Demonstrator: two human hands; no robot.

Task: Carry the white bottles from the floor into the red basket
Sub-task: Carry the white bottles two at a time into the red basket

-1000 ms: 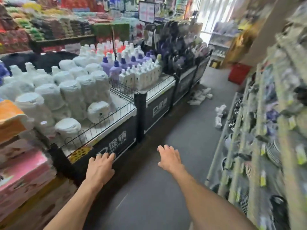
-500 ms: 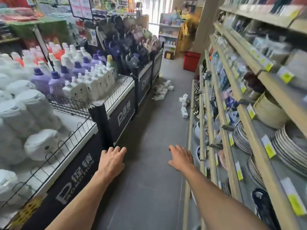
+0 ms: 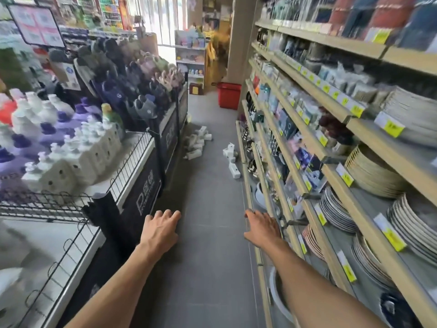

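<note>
Several white bottles litter grey aisle floor between shelves.

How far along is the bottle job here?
Done: nothing visibly; the red basket stands at the aisle's far end, its inside hidden. In hand: nothing; left hand and right hand are open and empty. Left: white bottles lie on the floor, a pile by the display stand and a few by the shelving.

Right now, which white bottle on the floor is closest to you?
The lone bottle lying beside the right-hand shelf; the cluster behind it and the pile by the black stand are farther away.
</note>
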